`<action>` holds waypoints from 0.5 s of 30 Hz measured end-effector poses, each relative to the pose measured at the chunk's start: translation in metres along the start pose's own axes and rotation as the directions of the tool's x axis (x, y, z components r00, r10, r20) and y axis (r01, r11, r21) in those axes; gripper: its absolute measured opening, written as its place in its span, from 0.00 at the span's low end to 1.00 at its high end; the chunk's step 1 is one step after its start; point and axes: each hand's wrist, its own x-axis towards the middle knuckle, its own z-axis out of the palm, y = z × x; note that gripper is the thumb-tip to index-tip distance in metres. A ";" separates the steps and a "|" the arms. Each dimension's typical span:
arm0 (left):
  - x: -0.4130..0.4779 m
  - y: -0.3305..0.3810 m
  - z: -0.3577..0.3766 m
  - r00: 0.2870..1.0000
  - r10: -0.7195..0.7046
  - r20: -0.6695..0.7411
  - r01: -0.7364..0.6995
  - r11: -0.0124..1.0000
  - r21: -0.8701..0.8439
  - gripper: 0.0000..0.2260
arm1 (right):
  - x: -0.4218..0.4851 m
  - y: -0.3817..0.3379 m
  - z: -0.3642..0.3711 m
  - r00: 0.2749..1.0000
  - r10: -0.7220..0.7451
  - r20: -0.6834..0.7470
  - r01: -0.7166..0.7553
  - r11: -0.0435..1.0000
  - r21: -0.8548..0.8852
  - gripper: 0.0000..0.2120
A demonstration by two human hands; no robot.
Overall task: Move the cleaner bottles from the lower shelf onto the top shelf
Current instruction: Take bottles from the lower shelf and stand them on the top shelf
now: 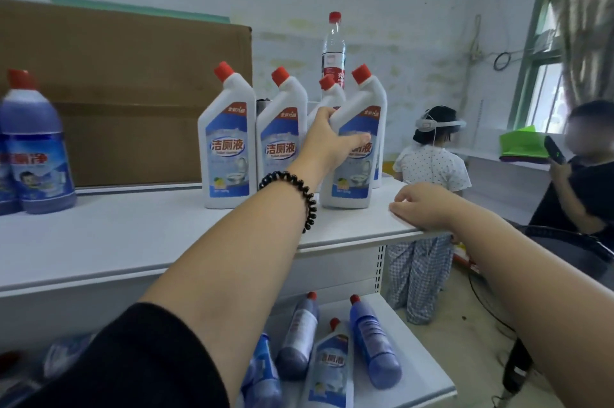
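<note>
Several white cleaner bottles with red caps stand on the white top shelf (133, 241). My left hand (327, 141) grips the rightmost white bottle (362, 175), which stands on the shelf; thumb across its label, fingers behind it. Two more white bottles (229, 148) (282, 138) stand to its left, a fourth (332, 95) behind. My right hand (422, 206) rests on the shelf's right front corner, fingers relaxed, holding nothing. On the lower shelf (415, 357) lie blue cleaner bottles (373, 344) (299, 338) and one white bottle (329, 371), partly hidden by my left arm.
Blue bottles (36, 148) stand at the top shelf's left. A large cardboard box (126, 92) fills the back left. A clear drink bottle (333, 48) stands behind the white ones. Two people (432, 181) (584, 168) are to the right of the shelf unit, near a window.
</note>
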 end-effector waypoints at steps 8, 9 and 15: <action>0.024 0.057 -0.014 0.978 -0.011 0.206 -0.120 0.782 0.611 0.27 | 0.007 0.008 -0.001 0.999 -0.031 0.015 0.031 1.000 0.000 0.21; 0.026 0.059 -0.014 0.979 -0.009 0.205 -0.129 0.752 0.646 0.25 | 0.006 0.008 -0.002 0.999 -0.037 0.015 0.037 0.999 -0.006 0.22; 0.029 0.057 -0.011 0.987 0.015 0.162 -0.129 0.676 0.725 0.21 | 0.007 0.008 -0.002 0.999 -0.041 0.012 0.041 0.999 -0.012 0.21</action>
